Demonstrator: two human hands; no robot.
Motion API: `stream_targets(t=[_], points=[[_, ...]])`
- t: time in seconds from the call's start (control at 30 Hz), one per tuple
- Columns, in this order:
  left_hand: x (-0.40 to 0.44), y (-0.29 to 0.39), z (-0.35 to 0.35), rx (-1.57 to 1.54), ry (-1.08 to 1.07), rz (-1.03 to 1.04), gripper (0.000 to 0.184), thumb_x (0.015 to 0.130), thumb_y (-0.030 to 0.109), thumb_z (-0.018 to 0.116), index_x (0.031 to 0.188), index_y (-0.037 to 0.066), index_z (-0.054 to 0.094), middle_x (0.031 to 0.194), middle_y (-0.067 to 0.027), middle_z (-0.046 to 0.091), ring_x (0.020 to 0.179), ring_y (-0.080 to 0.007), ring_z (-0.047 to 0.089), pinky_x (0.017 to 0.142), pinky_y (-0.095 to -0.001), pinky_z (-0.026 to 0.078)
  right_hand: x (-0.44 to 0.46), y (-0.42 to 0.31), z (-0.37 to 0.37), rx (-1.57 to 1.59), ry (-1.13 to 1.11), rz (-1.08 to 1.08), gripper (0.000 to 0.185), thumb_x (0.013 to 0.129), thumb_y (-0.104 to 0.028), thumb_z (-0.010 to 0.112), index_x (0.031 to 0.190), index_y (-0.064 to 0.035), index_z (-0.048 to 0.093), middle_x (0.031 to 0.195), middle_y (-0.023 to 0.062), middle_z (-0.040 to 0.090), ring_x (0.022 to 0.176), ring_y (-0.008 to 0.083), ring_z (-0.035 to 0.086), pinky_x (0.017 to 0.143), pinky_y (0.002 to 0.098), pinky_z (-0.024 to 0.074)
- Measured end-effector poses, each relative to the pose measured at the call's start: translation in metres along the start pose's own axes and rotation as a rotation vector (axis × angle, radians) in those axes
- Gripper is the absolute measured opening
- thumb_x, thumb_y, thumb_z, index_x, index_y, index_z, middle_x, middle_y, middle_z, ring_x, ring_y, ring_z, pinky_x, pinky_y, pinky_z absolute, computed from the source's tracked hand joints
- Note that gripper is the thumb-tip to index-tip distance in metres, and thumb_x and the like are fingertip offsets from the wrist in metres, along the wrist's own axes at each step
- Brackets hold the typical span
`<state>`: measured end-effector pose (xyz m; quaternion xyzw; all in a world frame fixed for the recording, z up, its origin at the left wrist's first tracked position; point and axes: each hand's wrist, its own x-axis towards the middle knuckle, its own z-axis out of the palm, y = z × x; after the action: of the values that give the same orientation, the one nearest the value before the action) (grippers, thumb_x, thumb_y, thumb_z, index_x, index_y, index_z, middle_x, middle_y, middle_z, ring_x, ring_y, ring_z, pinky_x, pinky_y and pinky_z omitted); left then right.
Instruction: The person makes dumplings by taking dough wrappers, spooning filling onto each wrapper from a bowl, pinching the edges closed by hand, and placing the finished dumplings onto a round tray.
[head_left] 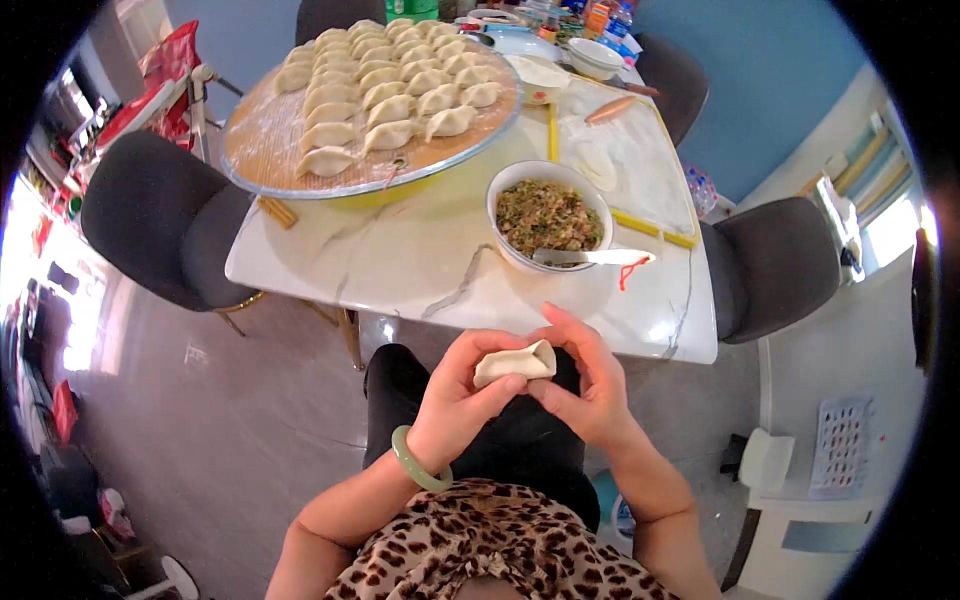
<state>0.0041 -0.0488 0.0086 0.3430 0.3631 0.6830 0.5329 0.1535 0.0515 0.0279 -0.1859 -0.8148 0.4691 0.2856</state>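
Between my two hands, above my lap, is a dumpling (512,366), its pale wrapper folded over and its right end gaping. My left hand (462,378), with a light green bangle at the wrist, is closed around the left part. The thumb and fingers of my right hand (588,385) pinch the right end. Just beyond, on the table, stands a white bowl (503,243) of chopped filling (548,212). A white spatula (595,257) with a red cord lies across its near rim. Rows of folded dumplings (390,108) cover a round board (258,150) at the back left.
The white marble-look table (400,262) has its front edge just ahead of my hands. A floured mat (650,170) with yellow edging holds a rolling pin (610,110) and a flat wrapper (597,165). Dark chairs (160,220) flank the table. Bowls and bottles crowd the far end.
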Motion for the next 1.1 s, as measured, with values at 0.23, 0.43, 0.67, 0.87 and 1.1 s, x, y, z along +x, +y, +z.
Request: stream_targets(t=[0.23,0.43,0.67,0.87,1.1], points=[[-0.007,-0.006,0.01,-0.003,0.009,0.119,0.031,0.088,0.009,0.062,0.114,0.003,0.046,0.111,-0.007,0.057,0.103,-0.0155,0.057,0.09,-0.0306,0.047,-0.002,-0.009,0.008,0.145,-0.025,-0.099,0.051,0.09,-0.02,0.058,0.134,0.0002,0.044,0.127,0.0141,0.054,0.116,0.0266,0.052,0.097,0.0346,0.0404],[-0.009,-0.011,0.02,-0.01,0.05,0.164,0.03,0.092,0.012,0.06,0.117,0.004,0.044,0.105,-0.0044,0.057,0.088,-0.0088,0.056,0.074,-0.0223,0.048,-0.003,-0.008,0.011,-0.059,0.147,-0.327,0.042,0.095,-0.025,0.048,0.127,0.0025,0.05,0.127,0.0179,0.055,0.113,0.0332,0.055,0.096,0.0383,0.0422],[-0.016,-0.013,0.024,0.113,0.012,0.182,0.032,0.092,0.016,0.06,0.116,0.001,0.044,0.104,-0.0049,0.058,0.091,-0.0102,0.057,0.08,-0.0246,0.048,-0.009,-0.004,0.011,-0.245,0.261,-0.416,0.037,0.094,-0.022,0.048,0.12,0.0038,0.056,0.122,0.0179,0.059,0.11,0.0352,0.058,0.093,0.04,0.0457],[-0.013,-0.006,0.023,0.134,0.012,0.169,0.03,0.092,0.018,0.059,0.113,0.001,0.045,0.101,-0.0051,0.058,0.089,-0.0098,0.056,0.08,-0.0254,0.047,-0.005,-0.006,0.006,0.082,0.082,-0.293,0.053,0.09,-0.025,0.055,0.132,0.0039,0.044,0.138,0.019,0.045,0.128,0.0339,0.044,0.106,0.0416,0.0322],[-0.018,-0.006,0.015,0.226,0.004,0.189,0.025,0.091,0.014,0.061,0.109,0.002,0.05,0.094,-0.0018,0.059,0.083,-0.0047,0.052,0.073,-0.0208,0.045,0.01,-0.03,-0.02,-0.219,-0.195,-0.319,0.048,0.088,-0.024,0.058,0.128,0.0001,0.05,0.132,0.0153,0.052,0.127,0.0313,0.045,0.103,0.0412,0.0351]])
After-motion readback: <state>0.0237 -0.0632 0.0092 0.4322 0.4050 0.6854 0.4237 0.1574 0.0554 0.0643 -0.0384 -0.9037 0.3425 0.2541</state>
